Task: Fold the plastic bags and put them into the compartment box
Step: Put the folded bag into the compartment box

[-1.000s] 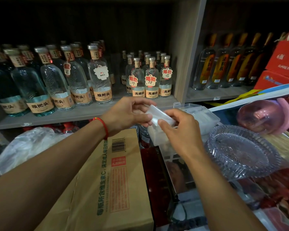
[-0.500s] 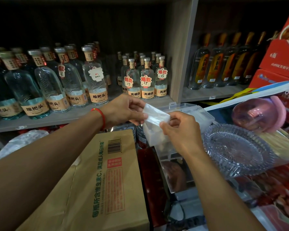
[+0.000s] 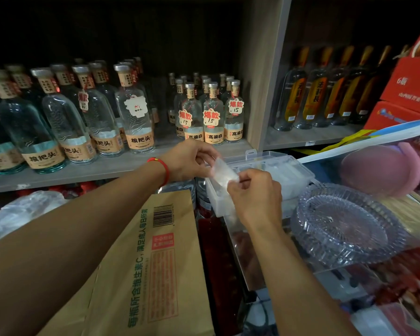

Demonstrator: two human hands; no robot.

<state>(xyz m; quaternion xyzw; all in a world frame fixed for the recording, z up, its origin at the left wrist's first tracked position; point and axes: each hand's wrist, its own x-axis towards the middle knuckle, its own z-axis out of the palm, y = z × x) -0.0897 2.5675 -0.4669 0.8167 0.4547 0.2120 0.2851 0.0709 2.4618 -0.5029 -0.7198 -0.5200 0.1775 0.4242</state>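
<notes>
- A person's two bare forearms reach forward over a shop counter, seen from the person's own head.
- The left hand (image 3: 188, 160), a red string on its wrist, pinches the upper left edge of a small folded clear plastic bag (image 3: 223, 172) with curled fingers.
- The right hand (image 3: 255, 195) pinches the bag's lower right edge between thumb and curled fingers.
- The bag is held in the air, just above the near left end of an open clear compartment box (image 3: 298, 170), which already holds pale folded plastic.
- A glass dish (image 3: 347, 224) sits to the right of the box.
- A brown cardboard carton (image 3: 155, 263) lies below the left forearm.
- Shelves behind hold rows of clear bottles (image 3: 134, 110) with tan labels.
</notes>
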